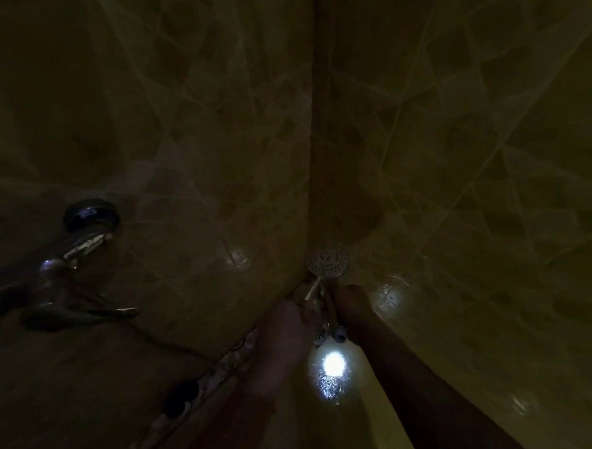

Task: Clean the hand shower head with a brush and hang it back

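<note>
The scene is very dark. The round hand shower head [327, 264] faces me in the corner where two tiled walls meet. Its handle runs down to a pale hose fitting [340, 334]. My right hand [354, 303] is closed around that handle from the right. My left hand [288, 323] is just left of the handle, its fingers closed on a thin pale stick, which looks like the brush [312, 289]. The stick's tip reaches the lower left rim of the shower head. The bristles are too dim to make out.
A bright spot of light [334, 362] glares below the hands. A metal wall tap with a round flange [90, 214] juts out at the left, and a hose trails from it. A decorative tile border [226, 359] runs diagonally along the left wall.
</note>
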